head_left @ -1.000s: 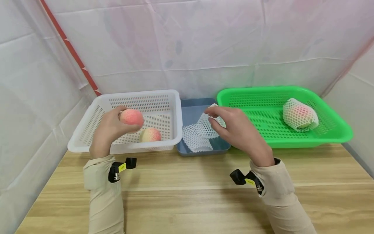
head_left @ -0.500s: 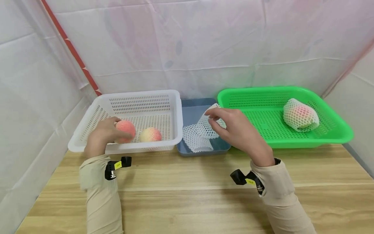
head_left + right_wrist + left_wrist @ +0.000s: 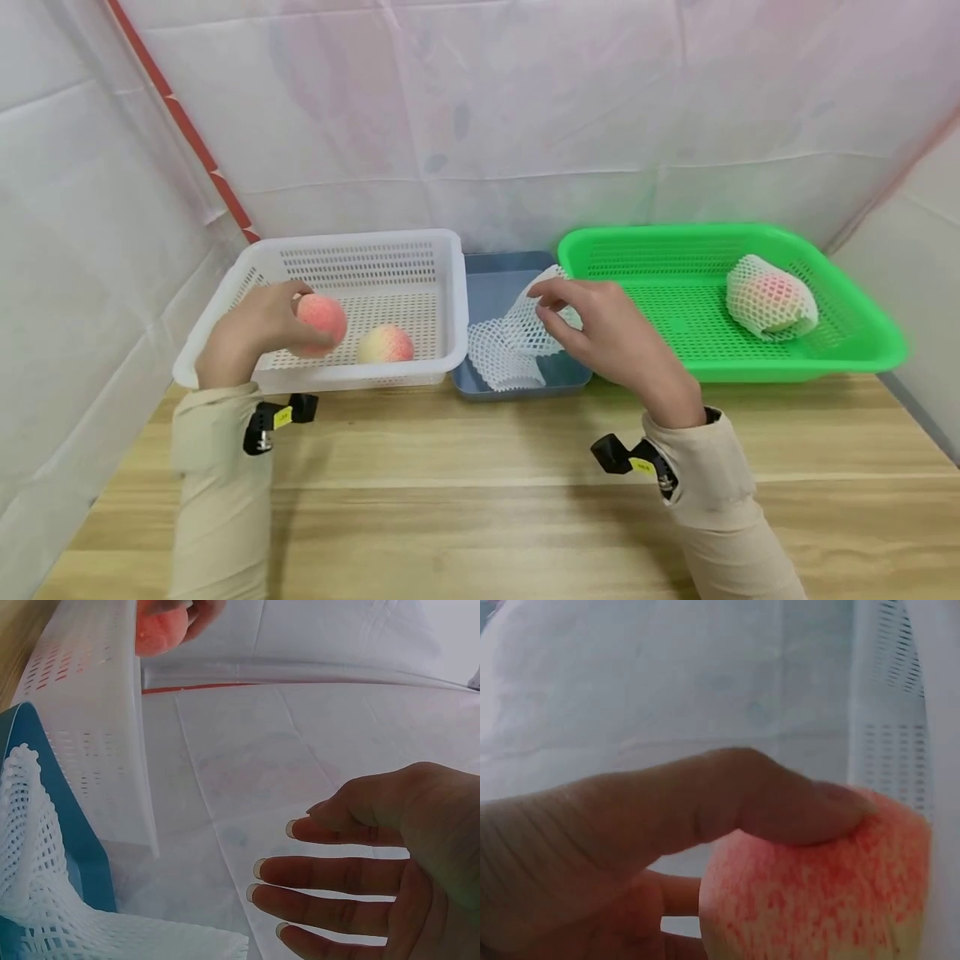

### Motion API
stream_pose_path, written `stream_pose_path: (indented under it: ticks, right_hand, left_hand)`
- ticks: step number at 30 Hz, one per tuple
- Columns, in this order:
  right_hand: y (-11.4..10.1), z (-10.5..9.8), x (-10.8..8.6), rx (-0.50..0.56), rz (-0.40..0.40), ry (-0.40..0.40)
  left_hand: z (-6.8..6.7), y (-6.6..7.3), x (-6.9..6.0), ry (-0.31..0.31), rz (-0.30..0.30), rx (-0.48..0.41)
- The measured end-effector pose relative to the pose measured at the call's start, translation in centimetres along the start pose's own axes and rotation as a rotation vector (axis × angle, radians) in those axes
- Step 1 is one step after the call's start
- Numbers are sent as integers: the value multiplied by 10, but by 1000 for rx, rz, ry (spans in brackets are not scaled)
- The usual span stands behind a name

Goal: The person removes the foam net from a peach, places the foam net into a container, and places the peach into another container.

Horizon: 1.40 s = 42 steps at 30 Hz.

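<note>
In the head view my left hand (image 3: 251, 329) grips a red peach (image 3: 324, 315) at the left part of the white basket (image 3: 375, 374). The left wrist view shows the thumb (image 3: 780, 799) lying over the top of that peach, with other fingers partly hidden behind. A second, yellow and red peach (image 3: 386, 344) lies in the same basket. Over the blue-grey tray (image 3: 498, 283), my right hand (image 3: 611, 337) hovers with fingers loosely bent. It is nearest to the white foam nets (image 3: 506, 358); the right wrist view shows it holding nothing.
A green basket (image 3: 675, 365) stands on the right, holding a peach in a foam net (image 3: 772, 298). The tray sits between the two baskets. All stand on a wooden table (image 3: 465, 500) before a pale cloth backdrop (image 3: 525, 108).
My left hand has gone left and lower with the peach, then risen slightly in the last half second. Its forearm has shifted left. The right hand has stayed almost still.
</note>
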State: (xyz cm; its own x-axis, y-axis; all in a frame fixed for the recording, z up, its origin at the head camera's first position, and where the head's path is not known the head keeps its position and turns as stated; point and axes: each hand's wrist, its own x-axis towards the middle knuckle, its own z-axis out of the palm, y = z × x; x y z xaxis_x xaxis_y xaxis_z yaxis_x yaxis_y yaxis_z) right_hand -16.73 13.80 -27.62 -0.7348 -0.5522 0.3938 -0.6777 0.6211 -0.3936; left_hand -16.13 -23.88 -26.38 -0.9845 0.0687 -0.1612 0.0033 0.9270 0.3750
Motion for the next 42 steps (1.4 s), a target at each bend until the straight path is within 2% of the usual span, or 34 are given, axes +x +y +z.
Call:
stream_pose_path:
  ticks: [2, 4, 8, 10, 16, 19, 24, 26, 30, 33, 39, 42]
  right_hand:
    - [1, 1, 0, -3, -2, -3]
    - [1, 2, 1, -2, -11, -10]
    - [1, 5, 2, 6, -36, -34]
    - [0, 5, 3, 10, -42, -44]
    - [0, 9, 3, 5, -47, -73]
    - [0, 10, 3, 7, -37, -91]
    - [0, 9, 1, 8, -27, -110]
    - [0, 9, 2, 14, -33, -116]
    - [0, 10, 2, 22, -40, -125]
    - [1, 10, 1, 19, -34, -138]
    - [-1, 9, 1, 14, -19, -151]
    - [-2, 8, 1, 5, -15, -155]
  left_hand:
    - [-4, 5, 8, -43, 50, 80]
    - [-8, 11, 15, -122, 64, 125]
    - [-13, 15, 26, -306, 33, 148]
    - [-15, 16, 31, -366, 19, 154]
    - [-15, 9, 49, -384, -10, 197]
    - [-13, 2, 58, -437, -45, 205]
    - [-7, -2, 70, -582, -58, 159]
    - [-5, -3, 74, -602, -50, 125]
    - [-4, -5, 81, -604, -54, 86]
    - [-3, -7, 85, -633, -77, 121]
    - [0, -11, 90, -771, -114, 229]
    - [2, -12, 92, -803, -128, 243]
